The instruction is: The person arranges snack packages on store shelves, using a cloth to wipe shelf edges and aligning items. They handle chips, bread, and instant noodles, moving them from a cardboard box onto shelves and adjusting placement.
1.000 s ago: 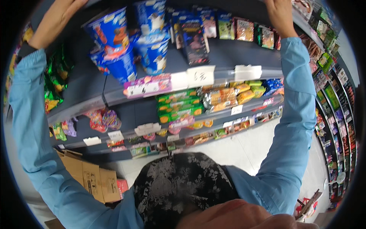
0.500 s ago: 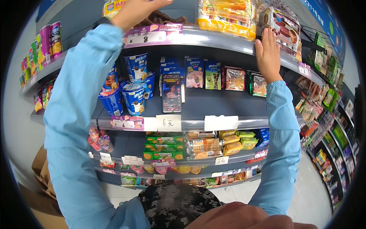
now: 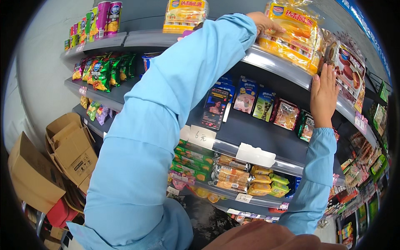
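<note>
On the top shelf stands a yellow multipack of pies (image 3: 291, 25) in clear wrap. My left hand (image 3: 263, 23) is at its left side, with one finger stretched across the front; its other fingers are partly hidden. Right of it stands a brown multipack of chocolate pies (image 3: 352, 71). My right hand (image 3: 324, 98) is raised against the shelf's front edge between the two packs, its fingers straight and its palm turned away. Another yellow pack (image 3: 185, 14) stands farther left on that shelf. My left arm crosses in front and covers part of the shelves.
A phone (image 3: 216, 108) leans on the middle shelf among flat snack boxes (image 3: 246, 95). Lower down lie green biscuit packs (image 3: 191, 160) and wrapped cakes (image 3: 231, 173). Chip bags (image 3: 102, 73) and tall cans (image 3: 106, 18) are at left. Cardboard boxes (image 3: 68, 146) stand on the left.
My left hand has moved right along the top shelf to the yellow pie pack. The view has shifted and tilted, bringing the cardboard boxes into sight. My right hand stays at the shelf edge.
</note>
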`<state>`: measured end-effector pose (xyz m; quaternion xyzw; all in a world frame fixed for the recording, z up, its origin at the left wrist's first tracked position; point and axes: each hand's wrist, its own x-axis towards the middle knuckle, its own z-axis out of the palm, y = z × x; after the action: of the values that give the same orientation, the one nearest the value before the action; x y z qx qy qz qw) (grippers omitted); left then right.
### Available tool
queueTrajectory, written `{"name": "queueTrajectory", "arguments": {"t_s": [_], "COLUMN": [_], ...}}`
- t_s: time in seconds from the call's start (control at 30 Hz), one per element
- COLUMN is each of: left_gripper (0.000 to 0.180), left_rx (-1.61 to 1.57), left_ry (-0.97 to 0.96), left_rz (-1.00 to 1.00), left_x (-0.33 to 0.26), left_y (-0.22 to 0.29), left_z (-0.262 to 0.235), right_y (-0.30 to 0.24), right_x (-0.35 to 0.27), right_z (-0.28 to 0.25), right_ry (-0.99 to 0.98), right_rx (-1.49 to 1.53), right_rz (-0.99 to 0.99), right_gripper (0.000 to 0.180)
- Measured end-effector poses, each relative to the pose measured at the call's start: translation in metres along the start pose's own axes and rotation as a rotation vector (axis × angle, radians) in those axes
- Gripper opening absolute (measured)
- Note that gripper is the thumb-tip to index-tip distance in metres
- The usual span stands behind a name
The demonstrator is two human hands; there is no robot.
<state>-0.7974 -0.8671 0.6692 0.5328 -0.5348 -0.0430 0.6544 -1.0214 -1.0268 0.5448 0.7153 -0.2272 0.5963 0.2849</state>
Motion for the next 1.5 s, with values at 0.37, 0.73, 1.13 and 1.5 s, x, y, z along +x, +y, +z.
{"name": "queueTrajectory", "arguments": {"t_s": [0.37, 0.73, 1.13, 1.5], "left_gripper": [0.051, 0.055, 0.030, 0.030], "left_rx": [-0.043, -0.141, -0.506, -0.222], "left_ry": [-0.060, -0.072, -0.062, 0.219], "left_rz": [-0.132, -0.039, 0.229, 0.157], "left_x": [-0.021, 0.007, 0.016, 0.011], "left_y": [0.020, 0.001, 0.096, 0.036], "left_z": [-0.010, -0.009, -0.136, -0.380], "right_y": [0.001, -0.004, 0.010, 0.021], "right_x": [0.001, 0.001, -0.001, 0.000], "right_z": [-0.004, -0.009, -0.002, -0.002], "right_ry": [-0.022, -0.032, -0.080, -0.131], "right_rx": [0.037, 0.083, 0.114, 0.102], "right_rz": [0.003, 0.008, -0.015, -0.022], "right_gripper": [0.055, 0.052, 0.051, 0.052]}}
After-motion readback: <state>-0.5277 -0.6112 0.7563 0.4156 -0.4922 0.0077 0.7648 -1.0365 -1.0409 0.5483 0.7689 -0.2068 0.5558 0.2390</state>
